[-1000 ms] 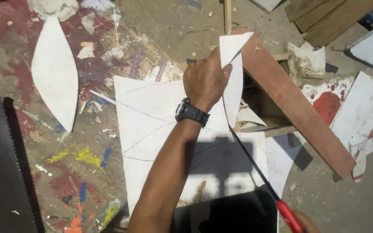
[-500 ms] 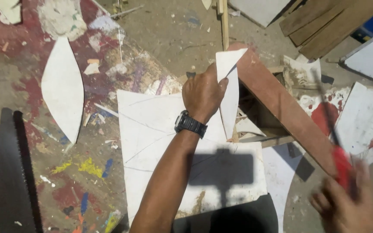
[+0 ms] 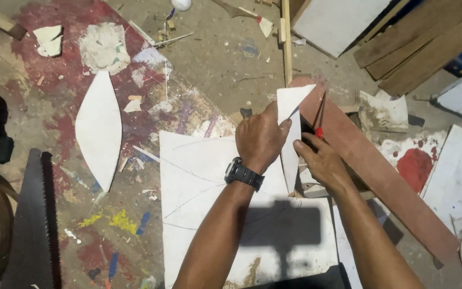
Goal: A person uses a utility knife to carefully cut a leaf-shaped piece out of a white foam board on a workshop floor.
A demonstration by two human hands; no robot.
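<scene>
Two hands are busy near the middle of the frame. My left hand point(image 3: 260, 140), with a black watch point(image 3: 244, 174) on the wrist, is closed around a white pointed piece point(image 3: 290, 134), holding it up. My right hand point(image 3: 319, 160) is curled tight on a red-handled tool point(image 3: 320, 120) just beside it. Below lies a big white sheet point(image 3: 199, 203). At lower left sits a saw point(image 3: 36, 225).

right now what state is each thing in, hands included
left hand: gripping the white pointed piece, watch on the wrist
right hand: closed on a red-handled tool, against the piece's edge
white pointed piece: held upright, tip bent over
red-handled tool: held upright; type unclear
white sheet: lying flat, curved lines drawn on it
white leaf-shaped cutout: lying loose on the floor
handsaw: lying flat, untouched
</scene>
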